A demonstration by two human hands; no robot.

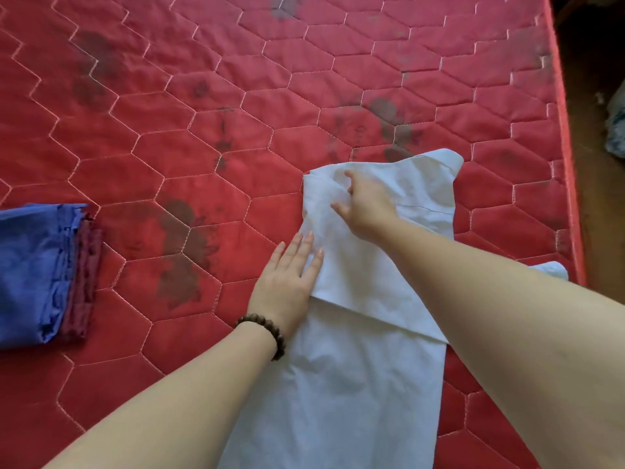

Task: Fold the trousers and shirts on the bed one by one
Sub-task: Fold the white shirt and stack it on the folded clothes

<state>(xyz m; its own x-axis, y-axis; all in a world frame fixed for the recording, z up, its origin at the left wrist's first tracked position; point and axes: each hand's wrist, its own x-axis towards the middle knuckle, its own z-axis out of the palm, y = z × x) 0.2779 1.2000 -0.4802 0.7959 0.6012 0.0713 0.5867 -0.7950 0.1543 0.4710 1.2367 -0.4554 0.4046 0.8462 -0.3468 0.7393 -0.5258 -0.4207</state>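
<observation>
A white shirt [355, 360] lies lengthwise on the red quilted mattress [203, 96], folded into a long narrow strip with its collar end at the far side. My left hand [287, 279], with a bead bracelet at the wrist, presses flat with straight fingers on the shirt's left edge. My right hand [367, 206] rests on the upper part of the shirt, fingers spread and slightly bent over a creased fold near the left shoulder.
A stack of folded clothes, blue on top of dark red [40, 275], sits at the left edge of the view. The mattress's right edge [571, 198] drops to a dark floor with some pale cloth [617, 130] on it.
</observation>
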